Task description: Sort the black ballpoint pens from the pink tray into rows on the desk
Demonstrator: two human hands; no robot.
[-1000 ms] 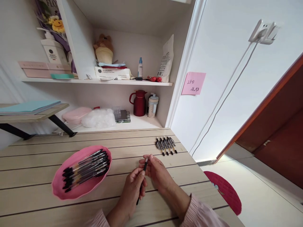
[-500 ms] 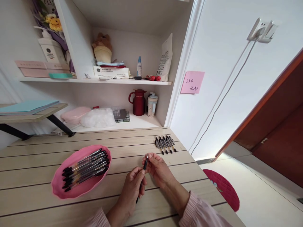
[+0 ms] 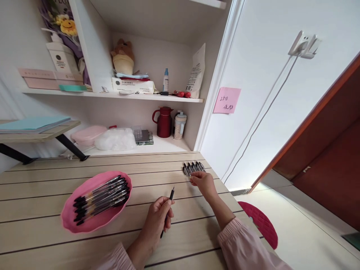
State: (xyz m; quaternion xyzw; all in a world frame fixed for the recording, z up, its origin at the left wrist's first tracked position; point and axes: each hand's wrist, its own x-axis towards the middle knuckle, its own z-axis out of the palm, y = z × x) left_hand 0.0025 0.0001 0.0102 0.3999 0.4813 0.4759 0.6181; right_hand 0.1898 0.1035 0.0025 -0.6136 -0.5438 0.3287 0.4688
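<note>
My left hand (image 3: 158, 218) is closed round a black pen (image 3: 168, 211), holding it upright-tilted above the wooden table (image 3: 56, 240), tip end up. My right hand (image 3: 204, 182) has reached to the row of pen caps (image 3: 192, 167) lying near the table's far right edge; its fingertips are pinched at the near end of the row, and what they hold is too small to make out. A pink oval tray (image 3: 84, 223) with several black pens (image 3: 99, 195) lies to the left of my hands.
Behind the table a shelf unit holds a red jug (image 3: 164, 122), a speckled cup (image 3: 179, 125), a pink box (image 3: 87, 135) and a plastic bag (image 3: 116, 138). A pink sticky note (image 3: 226, 100) hangs on the wall. A red round mat (image 3: 260, 224) lies on the floor.
My right hand has left the pen's top and moved forward and right to the row of caps. My left hand still holds the pen in about the same place.
</note>
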